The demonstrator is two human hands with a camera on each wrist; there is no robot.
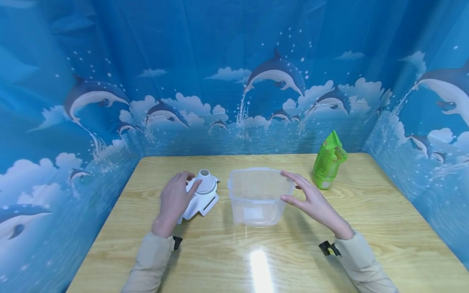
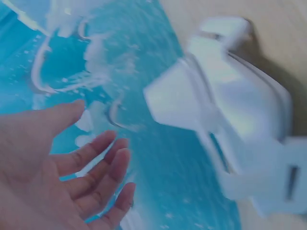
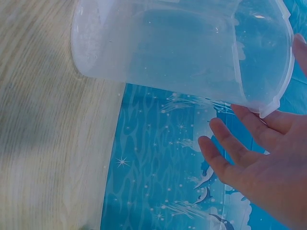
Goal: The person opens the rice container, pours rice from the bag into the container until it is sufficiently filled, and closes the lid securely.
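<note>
A clear plastic container (image 1: 258,211) stands upright on the table, its top uncovered. At its right side is my right hand (image 1: 311,203), thumb and fingers spread apart. In the right wrist view, fingers of that hand (image 3: 261,158) reach the container's rim (image 3: 288,72); whether they touch it I cannot tell. To the left lies a white plastic part (image 1: 198,201) with a hollow cone (image 1: 205,179) rising from it. My left hand (image 1: 175,199) is beside the cone. The left wrist view shows the left hand (image 2: 81,177) with loosely bent fingers, apart from the white part (image 2: 240,105).
A green packet (image 1: 327,162) stands at the back right of the wooden table (image 1: 220,260). A blue dolphin-print curtain (image 1: 220,81) hangs behind the table and along both sides.
</note>
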